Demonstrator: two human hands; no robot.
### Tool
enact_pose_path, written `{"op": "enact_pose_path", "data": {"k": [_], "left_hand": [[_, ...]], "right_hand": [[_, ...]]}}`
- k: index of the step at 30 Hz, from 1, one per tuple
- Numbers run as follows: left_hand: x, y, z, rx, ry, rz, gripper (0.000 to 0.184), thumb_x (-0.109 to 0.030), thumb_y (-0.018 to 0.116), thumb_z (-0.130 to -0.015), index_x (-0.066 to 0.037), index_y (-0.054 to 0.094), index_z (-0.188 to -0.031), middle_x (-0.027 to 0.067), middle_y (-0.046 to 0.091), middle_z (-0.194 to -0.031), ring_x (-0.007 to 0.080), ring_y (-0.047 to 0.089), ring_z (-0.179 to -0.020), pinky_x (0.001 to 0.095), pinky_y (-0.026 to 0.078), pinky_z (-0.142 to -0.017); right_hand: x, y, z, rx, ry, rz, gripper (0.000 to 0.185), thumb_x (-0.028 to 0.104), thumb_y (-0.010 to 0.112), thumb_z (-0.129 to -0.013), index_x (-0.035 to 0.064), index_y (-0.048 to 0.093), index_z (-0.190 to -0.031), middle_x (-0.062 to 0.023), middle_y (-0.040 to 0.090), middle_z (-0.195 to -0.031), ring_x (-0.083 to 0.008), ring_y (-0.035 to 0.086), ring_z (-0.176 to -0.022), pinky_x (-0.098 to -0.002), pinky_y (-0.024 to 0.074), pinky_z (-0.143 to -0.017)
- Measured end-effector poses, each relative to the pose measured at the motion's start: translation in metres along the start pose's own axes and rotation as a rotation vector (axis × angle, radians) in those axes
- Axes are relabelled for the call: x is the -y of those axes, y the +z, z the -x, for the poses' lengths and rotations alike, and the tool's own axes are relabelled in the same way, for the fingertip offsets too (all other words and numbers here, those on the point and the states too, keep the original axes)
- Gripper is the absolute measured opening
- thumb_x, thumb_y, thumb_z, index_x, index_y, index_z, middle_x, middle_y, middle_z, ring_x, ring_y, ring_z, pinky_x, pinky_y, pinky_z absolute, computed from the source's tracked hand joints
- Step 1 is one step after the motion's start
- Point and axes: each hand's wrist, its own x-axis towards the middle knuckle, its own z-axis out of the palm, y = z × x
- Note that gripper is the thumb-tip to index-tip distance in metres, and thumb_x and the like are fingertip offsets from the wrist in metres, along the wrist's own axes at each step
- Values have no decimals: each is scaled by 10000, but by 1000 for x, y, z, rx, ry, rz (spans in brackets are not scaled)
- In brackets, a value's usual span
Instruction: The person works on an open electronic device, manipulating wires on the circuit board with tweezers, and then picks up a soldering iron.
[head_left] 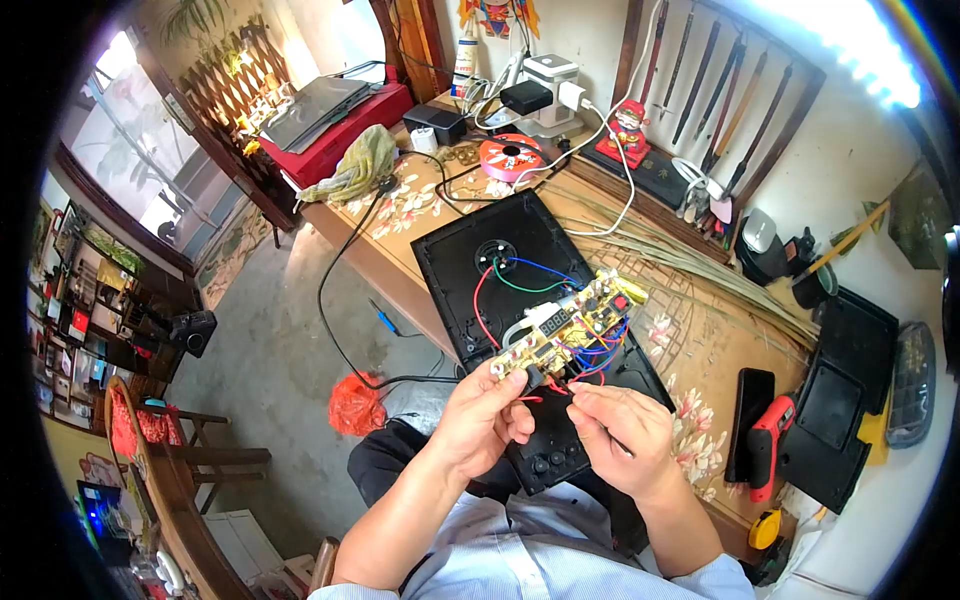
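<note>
My left hand [478,418] grips the lower left end of a yellowish circuit board [570,325], thumb on top. The board has a small digit display and several parts soldered on. It is held tilted above a black plastic housing [455,255] that lies across the table edge and my lap. Red, green and blue wires run from a round fitting [495,257] in the housing toward the board. More blue and red wires bunch at the board's right side. My right hand [628,430] is closed in a pinch at a red wire [556,386] just below the board.
A red-handled tool [770,445], a black phone [750,420] and an open black case [840,400] lie at the right. An orange-red spool [510,157] and a cloth [358,165] sit at the back. Long dry stalks [700,262] cross the table. A black cable [325,300] hangs off the left edge.
</note>
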Motion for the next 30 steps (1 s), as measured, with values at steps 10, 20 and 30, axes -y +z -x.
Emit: {"op": "enact_pose_path", "data": {"k": [10,20,30], "left_hand": [[0,0,0,-3,-7,-1,203,-195,571,-965,-65,554,-1120,34,650,-789,109,638,-567,242,548,-469],[1,-3,1,21,-21,-13,245,-207,586,-958,-68,524,-1150,29,645,-800,112,643,-590,244,541,-498],[-1,-2,2,35,-29,5,244,-203,574,-963,-64,519,-1156,35,646,-844,112,641,-601,251,546,-504]], "right_hand": [[1,-7,-2,81,-25,29,239,7,761,-713,3,634,-915,-131,697,-900,-263,696,-797,-325,566,-681],[-1,-2,8,-30,170,-89,222,-4,758,-744,-1,650,-938,-148,708,-924,-257,704,-787,-314,558,-684],[2,5,19,-134,492,-304,193,23,722,-823,-24,653,-997,-121,711,-922,-150,676,-768,-257,530,-676]]}}
